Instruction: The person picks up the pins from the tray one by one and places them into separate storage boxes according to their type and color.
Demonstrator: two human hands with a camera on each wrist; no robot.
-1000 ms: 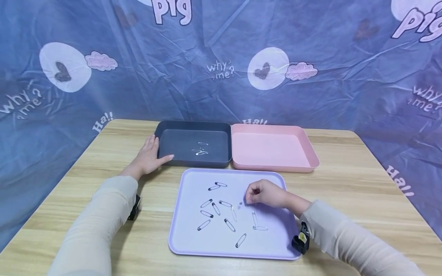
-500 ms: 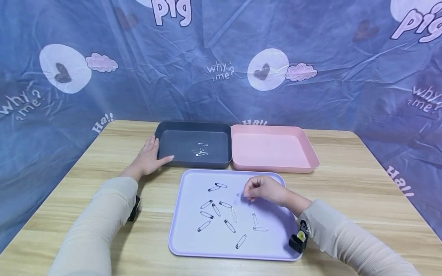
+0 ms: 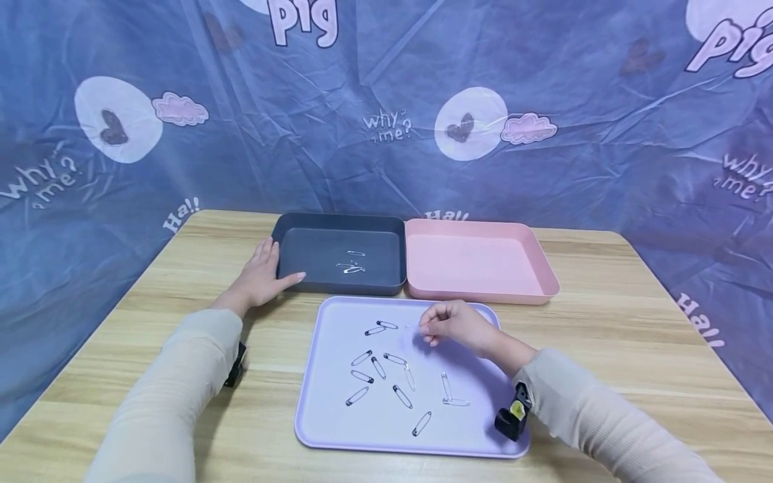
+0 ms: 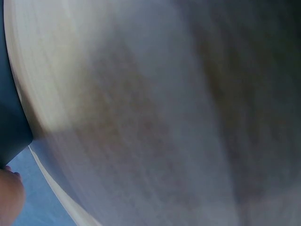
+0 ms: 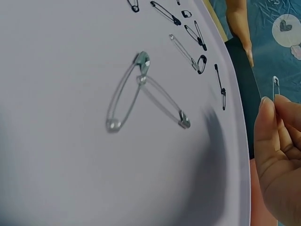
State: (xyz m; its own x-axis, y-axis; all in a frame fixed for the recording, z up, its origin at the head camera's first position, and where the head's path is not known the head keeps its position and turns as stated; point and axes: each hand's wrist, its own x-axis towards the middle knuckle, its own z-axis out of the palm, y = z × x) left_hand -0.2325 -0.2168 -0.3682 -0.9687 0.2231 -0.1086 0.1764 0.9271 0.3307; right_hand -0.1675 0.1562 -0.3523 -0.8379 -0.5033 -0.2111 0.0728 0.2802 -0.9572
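Observation:
My right hand hovers above the far right part of the lavender tray. Between thumb and fingertips it pinches a silver safety pin, whose end sticks up clearly in the right wrist view. Several black safety pins lie scattered on the left and middle of that tray. Two silver safety pins touch near the tray's right side, and another silver pin lies mid-tray. My left hand rests at the near left corner of the dark grey tray, fingers along its side, thumb over the front rim.
Several silver safety pins lie inside the dark tray. A pink tray stands against its right side. All three trays are on a wooden table, with a blue printed cloth hanging behind.
My right hand has lifted the silver safety pin off the lavender tray and moved it slightly left and away from me, toward the dark tray. The left hand has stayed put.

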